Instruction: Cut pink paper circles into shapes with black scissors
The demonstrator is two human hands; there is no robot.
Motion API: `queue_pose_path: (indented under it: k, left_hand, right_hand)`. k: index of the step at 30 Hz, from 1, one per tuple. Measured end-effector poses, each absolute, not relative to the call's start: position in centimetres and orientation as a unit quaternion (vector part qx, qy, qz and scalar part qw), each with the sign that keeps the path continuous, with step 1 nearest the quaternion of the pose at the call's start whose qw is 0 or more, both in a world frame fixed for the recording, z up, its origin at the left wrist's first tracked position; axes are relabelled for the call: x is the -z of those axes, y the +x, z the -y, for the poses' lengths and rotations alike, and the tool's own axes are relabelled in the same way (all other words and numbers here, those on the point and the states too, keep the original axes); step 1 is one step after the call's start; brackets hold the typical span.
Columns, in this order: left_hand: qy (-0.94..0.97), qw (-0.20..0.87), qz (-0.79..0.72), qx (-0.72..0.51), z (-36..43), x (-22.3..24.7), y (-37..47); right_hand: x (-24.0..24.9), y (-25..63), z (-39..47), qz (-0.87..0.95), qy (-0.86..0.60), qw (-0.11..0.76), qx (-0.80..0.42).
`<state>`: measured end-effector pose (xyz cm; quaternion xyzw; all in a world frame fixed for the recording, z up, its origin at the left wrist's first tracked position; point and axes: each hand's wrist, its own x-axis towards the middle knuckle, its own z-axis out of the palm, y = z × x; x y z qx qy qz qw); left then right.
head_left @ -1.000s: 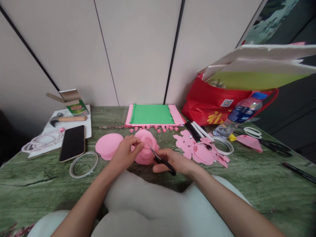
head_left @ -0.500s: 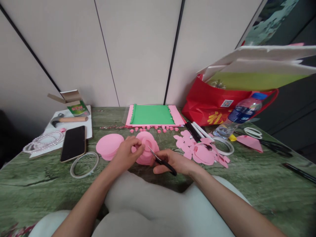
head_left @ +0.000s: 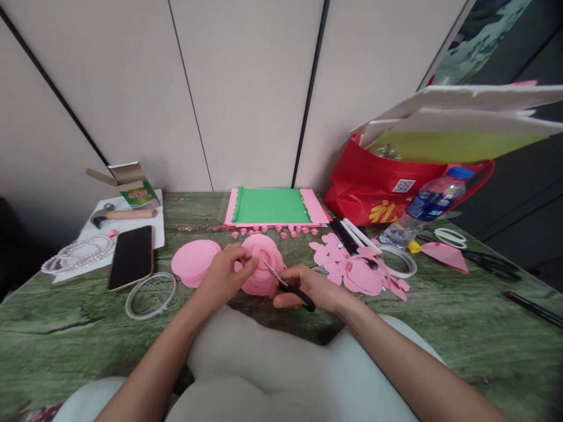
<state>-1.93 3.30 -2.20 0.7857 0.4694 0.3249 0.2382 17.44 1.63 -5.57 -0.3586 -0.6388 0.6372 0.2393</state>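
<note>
- Head view: the left hand [head_left: 229,268] reached in from the near edge, palm down, its thumb and forefinger pinching pink paper [head_left: 265,254].
- The right hand [head_left: 310,287] grasped scissors [head_left: 299,295], the blades slanting toward that paper, in front of the person and over the tabletop [head_left: 79,346].
- Pink discs [head_left: 196,261] lay left of the pinched paper, with a tape roll [head_left: 132,300] and a phone [head_left: 131,257] farther left.
- Pink cutouts [head_left: 358,275] spread right of the hands, near a bottle [head_left: 424,205] and a red bag [head_left: 369,181].
- The discs were flat and round, the cutouts petal-edged, the bottle clear plastic, the tabletop green and wood-grained.
</note>
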Motion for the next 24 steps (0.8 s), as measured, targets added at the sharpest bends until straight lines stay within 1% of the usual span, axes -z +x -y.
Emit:
queue_pose_path:
  k: [5, 13, 24]
  left_hand:
    - [0.782, 0.25, -0.469, -0.327, -3.27, 2.08, -1.88]
    - [0.783, 0.236, -0.471, -0.332, -3.38, 2.1, -1.97]
    - [0.782, 0.222, -0.473, -0.34, -3.3, 1.96, -1.97]
  right_hand:
    - [5.48, 17.36, -1.54, 0.611, -0.374, 0.248, -0.652]
    - [5.79, 17.63, -1.83, 0.652, -0.344, 0.244, -0.63]
    - [5.68, 17.47, -1.83, 0.655, -0.341, 0.241, -0.63]
